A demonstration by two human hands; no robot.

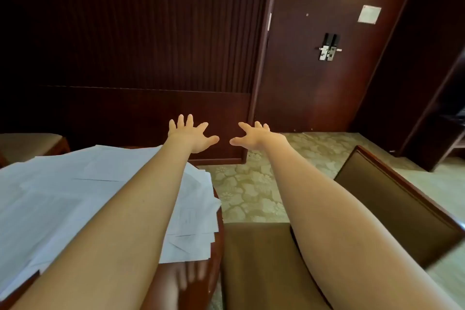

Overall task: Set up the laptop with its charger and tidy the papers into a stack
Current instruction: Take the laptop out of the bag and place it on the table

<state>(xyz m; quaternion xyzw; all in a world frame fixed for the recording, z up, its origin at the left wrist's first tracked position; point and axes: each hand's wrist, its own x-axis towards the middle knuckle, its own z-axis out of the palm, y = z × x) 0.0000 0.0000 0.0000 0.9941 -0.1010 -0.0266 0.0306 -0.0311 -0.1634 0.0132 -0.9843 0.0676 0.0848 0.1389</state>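
We stretch both arms forward, our left hand (191,134) and right hand (254,134) in the air, fingers spread wide, gripping nothing, thumbs pointing toward each other but apart. The papers (63,196) lie in a loose, overlapping heap on the bench (198,282) at our left, below the left forearm. A chair (259,259) stands just beside the bench. Beyond the hands is a dark door (327,70).

Both hands (191,135) outstretched, spread (papers (63,196) scattered below)

White papers (75,196), floral beige carpet (251,189), dark-brown door (314,70).
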